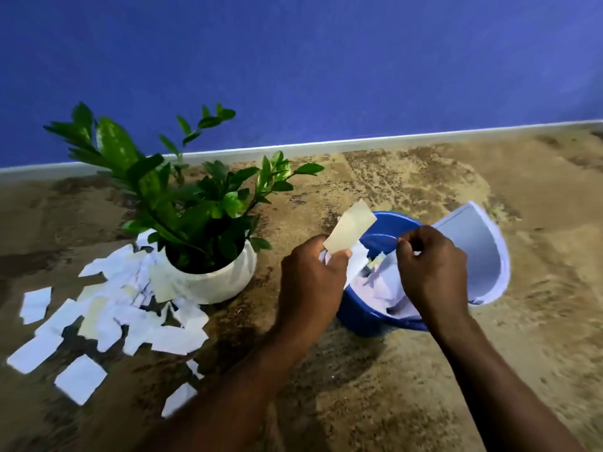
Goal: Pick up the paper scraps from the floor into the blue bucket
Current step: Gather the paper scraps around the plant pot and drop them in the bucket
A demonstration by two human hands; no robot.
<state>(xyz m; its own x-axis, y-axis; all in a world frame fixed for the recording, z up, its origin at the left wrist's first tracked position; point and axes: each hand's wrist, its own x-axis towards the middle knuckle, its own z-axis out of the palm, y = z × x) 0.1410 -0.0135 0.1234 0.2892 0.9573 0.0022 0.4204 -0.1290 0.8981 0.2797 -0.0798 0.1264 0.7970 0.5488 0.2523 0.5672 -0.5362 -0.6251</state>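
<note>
The blue bucket (pixel 365 316) stands on the floor right of centre, with white paper inside and a big curled sheet (pixel 473 252) sticking out on its right side. My left hand (pixel 310 278) is at the bucket's left rim, shut on several paper scraps; a cream scrap (pixel 350 228) sticks up from its fingers. My right hand (pixel 430 269) hovers over the bucket with its fingers pinched together near a small scrap (pixel 378 260); whether it holds that scrap is unclear. A heap of white and cream scraps (pixel 107 316) lies on the floor to the left.
A green plant in a white pot (pixel 212 282) stands between the scrap heap and the bucket, with scraps lying against its base. The brown mottled floor (pixel 408 370) meets a blue wall (pixel 326 76) with a white skirting behind.
</note>
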